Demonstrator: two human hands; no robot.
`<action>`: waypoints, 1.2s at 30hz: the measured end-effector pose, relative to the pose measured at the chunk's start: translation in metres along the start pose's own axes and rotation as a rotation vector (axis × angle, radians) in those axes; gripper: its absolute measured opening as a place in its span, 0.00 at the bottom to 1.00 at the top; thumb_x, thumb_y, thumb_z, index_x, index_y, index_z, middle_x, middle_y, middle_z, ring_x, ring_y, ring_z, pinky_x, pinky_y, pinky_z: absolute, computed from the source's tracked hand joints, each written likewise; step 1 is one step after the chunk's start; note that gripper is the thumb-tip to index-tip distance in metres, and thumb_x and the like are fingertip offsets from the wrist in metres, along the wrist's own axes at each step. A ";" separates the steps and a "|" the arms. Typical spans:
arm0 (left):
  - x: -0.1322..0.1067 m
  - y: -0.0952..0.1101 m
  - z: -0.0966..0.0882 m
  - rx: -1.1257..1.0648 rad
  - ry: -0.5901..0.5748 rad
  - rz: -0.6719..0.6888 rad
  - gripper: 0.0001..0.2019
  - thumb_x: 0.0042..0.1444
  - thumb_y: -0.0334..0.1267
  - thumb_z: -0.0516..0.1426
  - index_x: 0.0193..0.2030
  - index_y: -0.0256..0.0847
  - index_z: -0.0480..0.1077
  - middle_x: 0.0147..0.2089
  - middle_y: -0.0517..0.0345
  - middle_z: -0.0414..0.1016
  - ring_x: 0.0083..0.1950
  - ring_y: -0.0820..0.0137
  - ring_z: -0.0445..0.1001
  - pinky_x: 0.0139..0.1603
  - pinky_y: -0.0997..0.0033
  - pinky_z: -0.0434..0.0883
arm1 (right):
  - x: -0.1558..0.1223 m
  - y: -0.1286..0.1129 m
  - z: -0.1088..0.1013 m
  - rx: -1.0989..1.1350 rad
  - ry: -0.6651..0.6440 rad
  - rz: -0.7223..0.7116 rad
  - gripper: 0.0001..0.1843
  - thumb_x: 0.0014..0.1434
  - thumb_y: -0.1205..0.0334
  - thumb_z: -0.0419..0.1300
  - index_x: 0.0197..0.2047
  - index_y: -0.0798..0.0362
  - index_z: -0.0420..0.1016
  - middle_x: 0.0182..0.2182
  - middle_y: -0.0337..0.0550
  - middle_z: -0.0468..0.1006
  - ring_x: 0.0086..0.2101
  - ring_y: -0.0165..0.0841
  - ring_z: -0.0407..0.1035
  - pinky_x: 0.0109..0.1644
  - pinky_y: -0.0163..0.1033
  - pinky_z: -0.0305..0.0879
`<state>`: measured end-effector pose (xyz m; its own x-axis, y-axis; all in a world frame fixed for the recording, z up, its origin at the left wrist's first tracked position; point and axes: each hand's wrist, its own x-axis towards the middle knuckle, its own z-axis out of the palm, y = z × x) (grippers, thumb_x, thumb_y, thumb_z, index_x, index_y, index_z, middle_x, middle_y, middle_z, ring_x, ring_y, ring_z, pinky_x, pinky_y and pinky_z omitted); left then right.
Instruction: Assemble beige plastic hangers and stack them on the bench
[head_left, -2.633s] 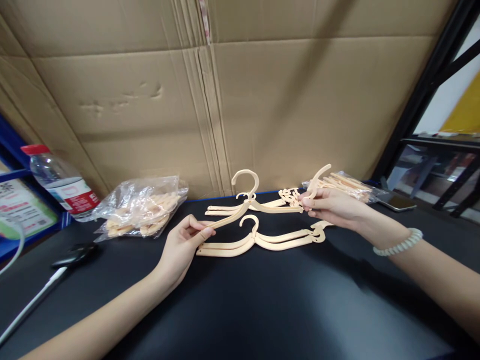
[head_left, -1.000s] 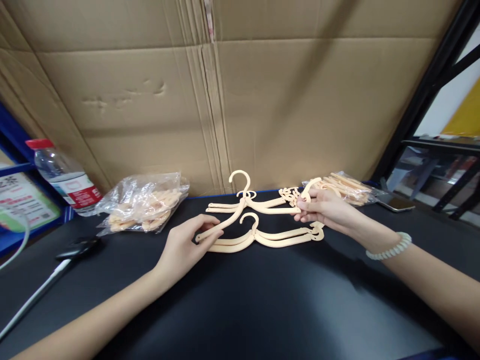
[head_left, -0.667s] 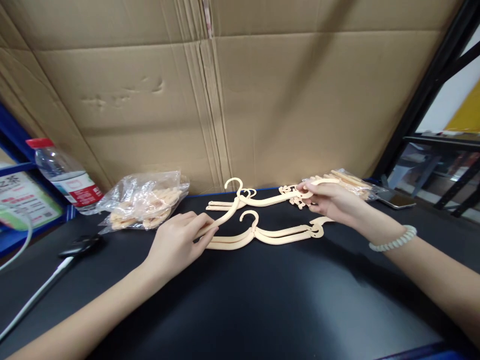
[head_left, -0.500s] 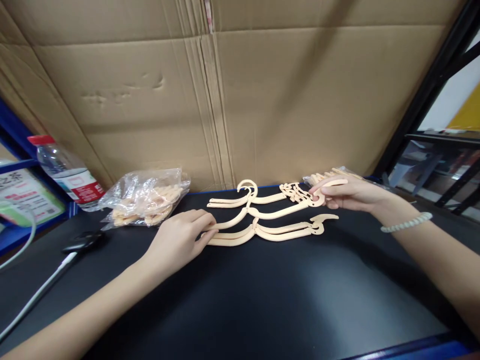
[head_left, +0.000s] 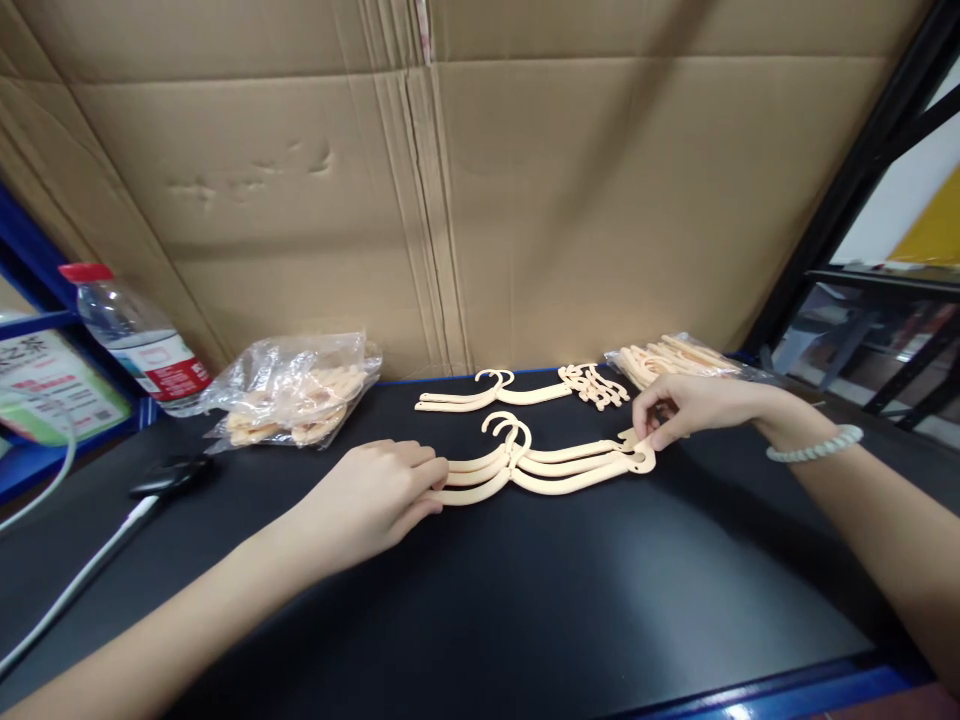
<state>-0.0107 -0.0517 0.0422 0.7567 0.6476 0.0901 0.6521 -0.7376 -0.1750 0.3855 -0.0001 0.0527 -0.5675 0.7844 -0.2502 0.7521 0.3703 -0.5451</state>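
Observation:
Several beige plastic clothes hangers (head_left: 570, 484) lie together on the black tabletop. My left hand (head_left: 386, 495) pinches the left end of the nearest hanger, its fingers covering the tips. At the other end, my right hand (head_left: 679, 410) has thumb and fingers closed on that hanger's hooked end piece. Behind this group lie more beige hangers (head_left: 461, 402), untouched. A tangle of small beige hook pieces (head_left: 592, 386) rests against their right end.
Clear plastic bags of beige parts stand at left (head_left: 292, 395) and right (head_left: 671, 358). A red-capped bottle (head_left: 142, 345) and a black device (head_left: 171, 476) with a white cable are at far left. A cardboard wall (head_left: 637, 200) closes off the back.
Both hands have brought a hanger nearer, from between the two groups onto the front one. My right hand has shifted down to its end piece.

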 end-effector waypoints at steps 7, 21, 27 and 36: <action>0.001 0.002 0.000 0.024 -0.032 -0.014 0.05 0.62 0.34 0.53 0.35 0.41 0.67 0.33 0.58 0.71 0.33 0.65 0.71 0.34 0.67 0.62 | 0.003 0.003 0.003 -0.045 0.036 0.004 0.14 0.51 0.51 0.64 0.33 0.55 0.80 0.27 0.43 0.78 0.28 0.32 0.67 0.32 0.37 0.60; 0.001 0.010 0.004 -0.134 0.153 0.023 0.10 0.63 0.31 0.47 0.38 0.42 0.68 0.37 0.53 0.74 0.38 0.66 0.74 0.40 0.69 0.71 | 0.017 -0.042 0.041 -0.133 0.157 -0.123 0.22 0.46 0.53 0.69 0.44 0.52 0.76 0.31 0.40 0.71 0.29 0.32 0.62 0.31 0.36 0.59; 0.006 0.003 0.014 -0.160 0.215 0.008 0.09 0.63 0.30 0.47 0.36 0.42 0.67 0.39 0.53 0.75 0.41 0.66 0.74 0.43 0.69 0.72 | 0.022 -0.037 0.040 -0.143 0.179 -0.118 0.18 0.49 0.56 0.68 0.43 0.54 0.77 0.29 0.39 0.70 0.27 0.31 0.61 0.29 0.35 0.56; 0.010 -0.005 0.037 -0.237 0.310 -0.070 0.09 0.63 0.29 0.47 0.37 0.41 0.67 0.47 0.50 0.75 0.48 0.64 0.74 0.47 0.63 0.72 | 0.027 -0.027 0.039 -0.141 0.235 -0.123 0.20 0.52 0.51 0.65 0.45 0.55 0.76 0.31 0.41 0.70 0.29 0.32 0.61 0.32 0.37 0.57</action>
<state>-0.0081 -0.0347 0.0073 0.6649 0.6358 0.3920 0.6676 -0.7412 0.0700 0.3366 -0.0087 0.0297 -0.5761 0.8173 0.0120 0.7312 0.5218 -0.4393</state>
